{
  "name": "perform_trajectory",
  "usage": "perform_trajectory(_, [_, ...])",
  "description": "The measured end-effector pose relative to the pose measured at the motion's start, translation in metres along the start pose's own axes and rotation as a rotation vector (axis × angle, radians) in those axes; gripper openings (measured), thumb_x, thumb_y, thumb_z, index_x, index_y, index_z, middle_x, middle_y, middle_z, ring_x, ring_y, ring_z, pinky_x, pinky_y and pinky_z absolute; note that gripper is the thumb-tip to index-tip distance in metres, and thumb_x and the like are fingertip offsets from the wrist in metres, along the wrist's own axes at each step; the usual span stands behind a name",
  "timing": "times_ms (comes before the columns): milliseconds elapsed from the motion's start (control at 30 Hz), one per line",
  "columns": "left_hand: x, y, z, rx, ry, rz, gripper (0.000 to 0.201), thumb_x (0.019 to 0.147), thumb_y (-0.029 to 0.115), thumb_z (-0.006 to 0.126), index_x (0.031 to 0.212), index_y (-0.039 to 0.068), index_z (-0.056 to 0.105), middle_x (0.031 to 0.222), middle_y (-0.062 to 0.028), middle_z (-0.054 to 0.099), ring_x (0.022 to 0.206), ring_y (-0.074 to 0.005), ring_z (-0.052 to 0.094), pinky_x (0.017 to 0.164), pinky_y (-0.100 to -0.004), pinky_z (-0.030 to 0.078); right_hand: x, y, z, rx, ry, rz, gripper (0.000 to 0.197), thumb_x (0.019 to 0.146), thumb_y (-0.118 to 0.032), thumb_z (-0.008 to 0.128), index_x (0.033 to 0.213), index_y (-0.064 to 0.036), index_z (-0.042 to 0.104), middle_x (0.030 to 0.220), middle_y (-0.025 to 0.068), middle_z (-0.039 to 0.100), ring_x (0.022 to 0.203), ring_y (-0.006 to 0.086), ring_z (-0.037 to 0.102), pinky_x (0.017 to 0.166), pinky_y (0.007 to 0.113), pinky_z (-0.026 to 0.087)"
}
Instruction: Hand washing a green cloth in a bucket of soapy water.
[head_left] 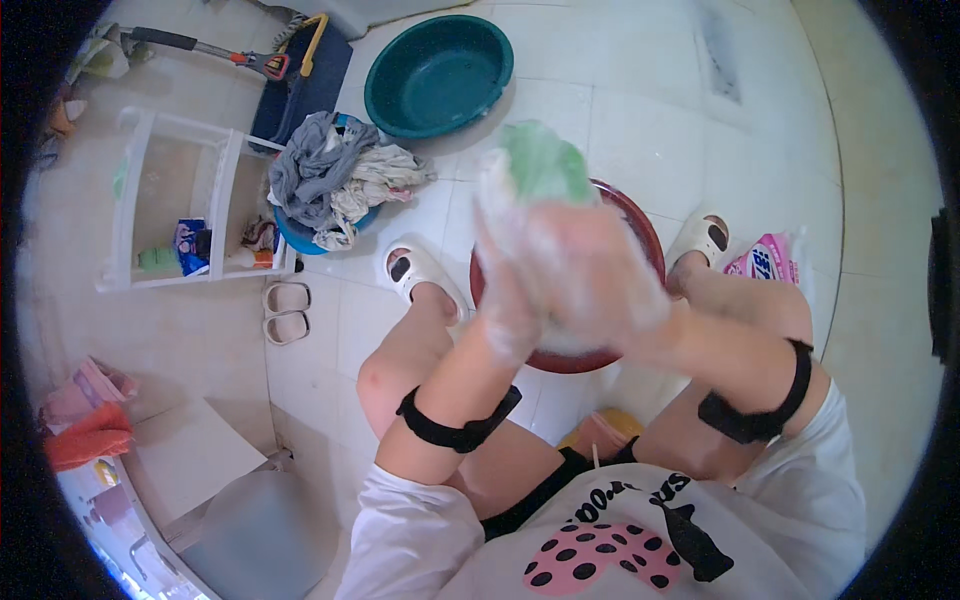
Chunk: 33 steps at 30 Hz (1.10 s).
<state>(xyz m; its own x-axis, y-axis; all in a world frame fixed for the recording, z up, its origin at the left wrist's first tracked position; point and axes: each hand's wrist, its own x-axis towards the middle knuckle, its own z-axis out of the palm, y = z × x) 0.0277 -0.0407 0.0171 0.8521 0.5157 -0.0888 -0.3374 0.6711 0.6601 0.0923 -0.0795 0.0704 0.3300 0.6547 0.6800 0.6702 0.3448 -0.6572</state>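
A white tiled floor (620,120) fills the view from above, seen by a seated person with bare knees. A teal basin (437,75) sits at the top, and a dark red basin (640,235) lies between two white slippers. A heap of grey and white laundry (335,180) rests beside a white shelf rack (140,200) holding a small blue package (188,245). A pink and white pouch (765,260) lies right of the red basin. Raised over that basin, blurred, the soapy left hand (510,270) and right hand (600,280) press together around a green cloth (545,165), fingers closed on it.
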Motion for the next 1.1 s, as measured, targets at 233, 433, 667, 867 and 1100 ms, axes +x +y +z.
perform_trajectory(233, [-0.020,0.012,0.073,0.394,0.347,0.030,0.043,0.090,0.037,0.029,0.126,0.012,0.030,0.100,-0.0048,0.047,0.084,-0.0109,0.049,0.073,-0.0260,0.043,0.041,0.020,-0.037,0.119,-0.163,0.886,0.024,0.079,-0.026,0.045,0.077,-0.0030,0.051,0.059,0.0135,0.049,0.056,0.0284,0.053,0.050,0.040,0.040])
perform_trajectory(433, [-0.002,0.031,0.011,-0.269,-0.198,0.078,0.044,0.089,0.016,0.033,0.128,0.000,0.022,0.122,-0.0087,0.036,0.109,-0.0180,0.040,0.093,-0.0306,0.033,-0.006,-0.004,-0.010,-0.003,-0.228,0.054,0.019,0.072,-0.019,0.054,0.068,-0.0012,0.049,0.058,0.0125,0.048,0.053,0.0244,0.048,0.051,0.033,0.039])
perform_trajectory(667, [-0.010,0.019,0.038,0.269,0.246,0.142,0.043,0.091,0.021,0.025,0.128,-0.002,0.022,0.127,-0.0087,0.032,0.116,-0.0157,0.031,0.098,-0.0290,0.023,0.016,0.011,-0.011,0.072,-0.010,0.461,0.024,0.085,-0.018,0.040,0.072,0.0005,0.048,0.060,0.0159,0.044,0.052,0.0282,0.042,0.050,0.034,0.036])
perform_trajectory(867, [-0.012,0.014,0.069,0.479,0.265,0.334,0.048,0.089,0.024,0.029,0.130,0.000,0.021,0.133,-0.0141,0.027,0.122,-0.0208,0.028,0.101,-0.0322,0.021,0.026,0.024,-0.027,-0.035,-0.212,0.780,0.050,0.086,-0.041,0.035,0.072,0.0034,0.054,0.062,0.0203,0.054,0.068,0.0363,0.053,0.059,0.038,0.041])
perform_trajectory(1100, [-0.003,0.029,0.034,0.320,0.243,0.140,0.048,0.090,0.032,0.028,0.129,0.005,0.026,0.129,-0.0093,0.035,0.117,-0.0177,0.034,0.098,-0.0313,0.027,0.024,0.031,-0.009,-0.026,-0.273,0.694,0.048,0.087,-0.041,0.034,0.071,-0.0020,0.056,0.061,0.0174,0.054,0.062,0.0325,0.054,0.056,0.040,0.041])
